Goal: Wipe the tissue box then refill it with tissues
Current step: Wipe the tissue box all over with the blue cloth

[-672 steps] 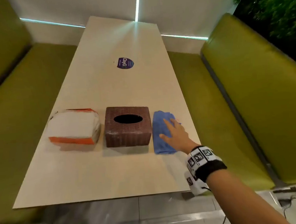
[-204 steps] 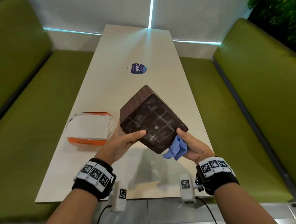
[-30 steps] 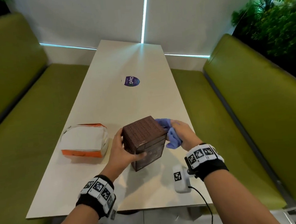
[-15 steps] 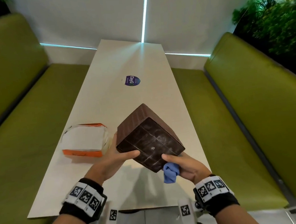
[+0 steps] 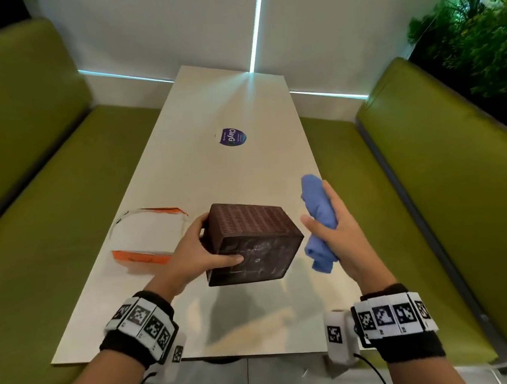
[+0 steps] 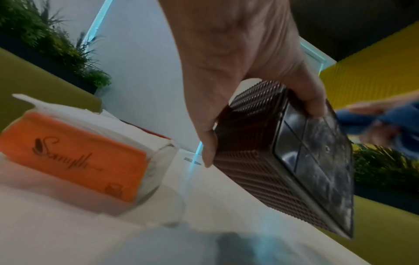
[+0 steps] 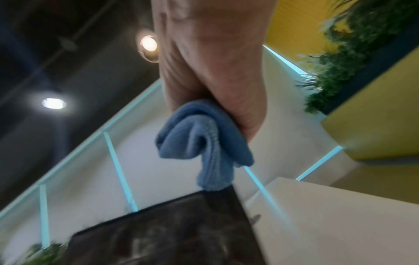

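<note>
While both hands are busy over the near end of the table, this is how things stand:

Tissue box: the brown woven tissue box [image 5: 253, 243] is held up off the table [image 5: 237, 168], tipped so its smooth, scuffed base faces the person and one woven side faces up. It looks nearly cubic, so I can't pick out a long axis.

Box opening: turned away from every view, so it can't be seen.

Left hand: the left hand [image 5: 194, 254] grips the box at its left edge, thumb lying across the base and fingers wrapped around the far side.

Right hand: the right hand [image 5: 336, 230] is closed around a bunched blue cloth [image 5: 319, 216], held just right of the box and apart from it. One end of the cloth sticks up past the fingers, the other hangs below the palm.

Tissue pack: an orange and white tissue pack [image 5: 149, 237] in clear wrap lies flat on the table left of the box, its long side running left to right. Cursive lettering shows on the orange band in the left wrist view, too blurred to read with certainty.

Sticker: a round purple sticker [image 5: 230, 137] sits farther up the table.

Surroundings: green benches [image 5: 451, 177] flank the table and plants [image 5: 476, 27] stand behind the right one.

Hard to make out: the right wrist view is blurred, and only a dark corner of the box shows beneath the cloth.
</note>
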Tool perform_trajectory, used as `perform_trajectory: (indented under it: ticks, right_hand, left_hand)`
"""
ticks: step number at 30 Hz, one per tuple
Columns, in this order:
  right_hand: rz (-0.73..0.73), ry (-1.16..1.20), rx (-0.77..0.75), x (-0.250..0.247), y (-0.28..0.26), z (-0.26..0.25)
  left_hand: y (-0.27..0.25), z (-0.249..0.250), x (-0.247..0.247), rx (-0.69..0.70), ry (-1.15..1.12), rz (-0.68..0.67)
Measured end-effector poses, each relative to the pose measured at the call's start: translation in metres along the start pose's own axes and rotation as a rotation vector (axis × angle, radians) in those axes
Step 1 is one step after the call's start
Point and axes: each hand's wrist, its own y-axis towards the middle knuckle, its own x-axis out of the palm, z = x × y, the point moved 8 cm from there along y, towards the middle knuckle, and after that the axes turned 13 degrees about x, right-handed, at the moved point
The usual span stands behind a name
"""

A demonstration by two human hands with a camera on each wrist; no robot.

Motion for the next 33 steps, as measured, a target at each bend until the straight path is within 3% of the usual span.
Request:
perform_trajectory:
  ticks: [2, 5, 8, 10, 13, 16, 19, 22, 24, 28, 33]
  right_hand:
    - [0.04, -0.071, -0.101, 0.015, -0.003, -0.02]
    - [-0.034, -0.363, -0.232, 0.074, -0.012, -0.036]
    - [-0.134, -0.761, -0.187, 0.13, -0.009, -0.02]
    - [-0.13, -0.932, -0.195, 0.133, 0.001, -0.004]
    - [-0.052, -0.841, -0.08, 0.091, 0.027, 0.019]
    - [0.038, -0.874, 0.083, 0.054, 0.044, 0.041]
    - [0.048, -0.824, -0.029, 0.084, 0.027, 0.022]
    - [-0.074, -0.741, -0.249, 0.142, -0.009, -0.006]
    - [-0.145, -0.757, -0.289, 0.161, -0.015, -0.004]
    - [-0.189, -0.684, -0.216, 0.138, 0.013, 0.011]
    - [-0.012, -0.63, 0.004, 0.079, 0.055, 0.036]
  left_hand:
    - [0.0, -0.004, 0.008, 0.013, 0.029, 0.017]
    - [0.002, -0.006, 0.021, 0.049, 0.054, 0.012]
    - [0.001, -0.004, 0.029, 0.086, 0.047, 0.005]
    - [-0.003, -0.006, 0.027, 0.088, 0.07, 0.05]
    - [-0.007, -0.012, 0.017, 0.087, 0.127, 0.124]
    - [-0.006, -0.02, 0.011, 0.076, 0.231, 0.116]
    - [-0.002, -0.026, 0.012, 0.084, 0.217, 0.107]
    - [-0.001, -0.02, 0.02, 0.17, 0.168, 0.125]
    - [-0.004, -0.015, 0.025, 0.23, 0.14, 0.137]
    - [-0.006, -0.022, 0.024, 0.254, 0.204, 0.131]
    - [-0.013, -0.034, 0.024, 0.149, 0.202, 0.115]
